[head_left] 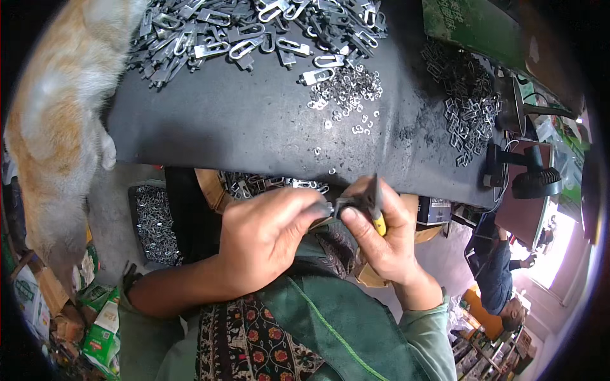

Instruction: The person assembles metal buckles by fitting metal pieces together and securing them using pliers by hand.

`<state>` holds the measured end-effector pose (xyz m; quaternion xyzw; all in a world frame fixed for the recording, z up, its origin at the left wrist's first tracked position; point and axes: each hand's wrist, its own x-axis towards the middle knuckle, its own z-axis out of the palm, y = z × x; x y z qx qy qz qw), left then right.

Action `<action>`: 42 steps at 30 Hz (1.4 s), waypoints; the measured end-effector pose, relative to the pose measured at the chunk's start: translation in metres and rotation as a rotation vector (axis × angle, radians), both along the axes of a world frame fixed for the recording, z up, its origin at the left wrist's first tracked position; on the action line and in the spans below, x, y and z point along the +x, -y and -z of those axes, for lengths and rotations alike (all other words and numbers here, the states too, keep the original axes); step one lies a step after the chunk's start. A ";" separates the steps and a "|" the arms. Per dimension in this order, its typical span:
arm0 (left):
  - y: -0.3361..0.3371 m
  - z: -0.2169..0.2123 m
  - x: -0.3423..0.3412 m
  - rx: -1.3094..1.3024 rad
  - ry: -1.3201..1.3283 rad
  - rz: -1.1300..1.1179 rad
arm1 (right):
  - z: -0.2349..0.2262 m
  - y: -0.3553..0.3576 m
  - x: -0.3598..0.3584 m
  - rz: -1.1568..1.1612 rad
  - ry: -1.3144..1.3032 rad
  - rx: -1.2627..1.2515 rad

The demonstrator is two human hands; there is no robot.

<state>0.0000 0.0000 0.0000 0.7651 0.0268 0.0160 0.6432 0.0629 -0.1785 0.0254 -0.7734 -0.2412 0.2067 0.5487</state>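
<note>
Centrally, left hand (270, 238) fingers (318, 208) pinched on a small dark metal piece (345, 204); right hand (375, 238) clamped on yellow-handled pliers (377, 213), just off the worktop's (254, 127) near edge; loose rings (346, 89) mid-worktop; metal clips (254, 32) heaped along the far edge.

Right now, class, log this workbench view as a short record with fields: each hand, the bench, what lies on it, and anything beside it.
Left hand: pinching a small dark metal piece
Right hand: gripping yellow-handled pliers against that piece
Bench: dark mat, near edge by the hands
On bench: heap of metal clips, small rings, dark buckles
Beside bench: ginger-and-white cat, left
</note>
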 end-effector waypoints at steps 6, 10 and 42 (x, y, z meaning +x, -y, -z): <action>0.000 -0.007 -0.008 -0.126 -0.174 0.045 | -0.024 0.005 0.000 0.008 -0.470 -0.152; -0.021 -0.007 -0.014 -0.712 -0.543 0.146 | -0.030 0.009 0.021 -0.129 0.591 -0.547; -0.029 0.011 -0.018 -0.519 -0.349 0.201 | -0.041 0.012 0.031 -0.223 1.012 -1.065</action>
